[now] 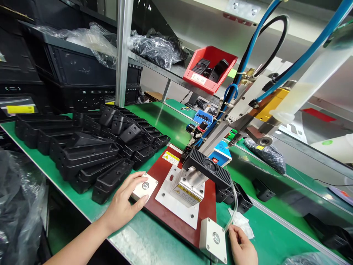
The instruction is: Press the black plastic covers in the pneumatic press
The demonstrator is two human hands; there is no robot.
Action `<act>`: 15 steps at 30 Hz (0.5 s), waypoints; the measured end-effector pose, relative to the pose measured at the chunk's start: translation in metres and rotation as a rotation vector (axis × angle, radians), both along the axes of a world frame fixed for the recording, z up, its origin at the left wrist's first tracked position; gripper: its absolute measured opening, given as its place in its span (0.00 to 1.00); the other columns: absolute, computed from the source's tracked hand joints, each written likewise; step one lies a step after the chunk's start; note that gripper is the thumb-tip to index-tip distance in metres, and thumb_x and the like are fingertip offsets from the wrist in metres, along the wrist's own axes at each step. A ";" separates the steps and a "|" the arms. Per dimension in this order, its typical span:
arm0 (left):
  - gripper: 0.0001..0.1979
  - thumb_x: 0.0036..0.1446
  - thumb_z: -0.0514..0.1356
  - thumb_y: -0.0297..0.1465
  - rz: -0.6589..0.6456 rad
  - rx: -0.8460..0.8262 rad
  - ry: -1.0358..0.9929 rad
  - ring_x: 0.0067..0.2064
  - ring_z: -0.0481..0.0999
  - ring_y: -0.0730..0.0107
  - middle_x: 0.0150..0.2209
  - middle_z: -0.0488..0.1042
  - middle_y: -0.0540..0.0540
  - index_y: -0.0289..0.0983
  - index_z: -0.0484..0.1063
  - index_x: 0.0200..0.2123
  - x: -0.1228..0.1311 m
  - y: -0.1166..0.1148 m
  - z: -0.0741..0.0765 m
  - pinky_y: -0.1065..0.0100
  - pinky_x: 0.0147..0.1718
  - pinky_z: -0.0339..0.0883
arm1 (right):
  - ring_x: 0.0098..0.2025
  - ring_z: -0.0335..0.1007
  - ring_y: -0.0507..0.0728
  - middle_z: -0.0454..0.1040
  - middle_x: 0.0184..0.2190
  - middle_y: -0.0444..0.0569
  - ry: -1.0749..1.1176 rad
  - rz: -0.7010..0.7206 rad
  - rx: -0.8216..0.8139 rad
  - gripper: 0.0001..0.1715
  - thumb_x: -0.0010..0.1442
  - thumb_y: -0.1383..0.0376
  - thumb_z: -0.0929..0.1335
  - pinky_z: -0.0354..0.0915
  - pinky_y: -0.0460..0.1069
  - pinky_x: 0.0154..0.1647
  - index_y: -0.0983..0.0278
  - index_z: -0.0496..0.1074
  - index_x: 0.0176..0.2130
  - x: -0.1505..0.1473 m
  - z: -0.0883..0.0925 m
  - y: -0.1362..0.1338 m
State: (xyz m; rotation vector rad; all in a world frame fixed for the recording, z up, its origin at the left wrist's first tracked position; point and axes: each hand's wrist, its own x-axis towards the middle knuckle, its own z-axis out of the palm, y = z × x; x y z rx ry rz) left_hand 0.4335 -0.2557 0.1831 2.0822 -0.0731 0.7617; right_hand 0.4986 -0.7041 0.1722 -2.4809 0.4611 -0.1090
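My left hand (122, 204) rests on a white button box (149, 186), with its thumb and fingers apart around the round metal button. Beside the second button box (212, 239), my right hand (242, 246) is at the lower right, its fingers loosely bent near a clear tube (235, 200). Part of that hand's underside is hidden. Between the boxes stands a metal fixture (189, 187) on a dark red base plate (157, 211). A black plastic housing (208, 167) with ribs and a round centre lies across its top, under the press arm (217, 138).
Several black housings (91, 151) are piled on the green bench (138, 235) at the left. More housings (237, 198) lie right of the fixture by a white tissue (242, 222). A red bin (209, 70) sits on the shelf above. Blue air hoses (303, 55) cross the upper right.
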 end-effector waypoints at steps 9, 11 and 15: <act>0.18 0.61 0.56 0.33 0.021 0.062 -0.030 0.57 0.69 0.58 0.58 0.65 0.40 0.41 0.65 0.54 0.000 -0.002 0.008 0.58 0.54 0.69 | 0.41 0.74 0.64 0.79 0.39 0.47 -0.012 -0.002 -0.011 0.35 0.46 0.37 0.62 0.67 0.52 0.37 0.58 0.75 0.41 0.003 -0.001 0.000; 0.18 0.61 0.57 0.31 0.088 0.077 -0.130 0.57 0.69 0.57 0.57 0.65 0.39 0.40 0.65 0.54 -0.003 -0.005 0.011 0.55 0.54 0.69 | 0.40 0.75 0.64 0.79 0.38 0.47 -0.025 0.001 -0.016 0.35 0.47 0.37 0.62 0.68 0.52 0.36 0.58 0.75 0.41 0.003 -0.001 -0.001; 0.16 0.56 0.60 0.26 0.290 0.049 -0.370 0.52 0.72 0.57 0.54 0.67 0.41 0.40 0.68 0.49 -0.036 0.012 -0.001 0.53 0.51 0.70 | 0.40 0.75 0.63 0.79 0.40 0.48 -0.044 0.005 -0.019 0.34 0.48 0.38 0.62 0.68 0.51 0.33 0.59 0.75 0.40 0.002 0.000 -0.001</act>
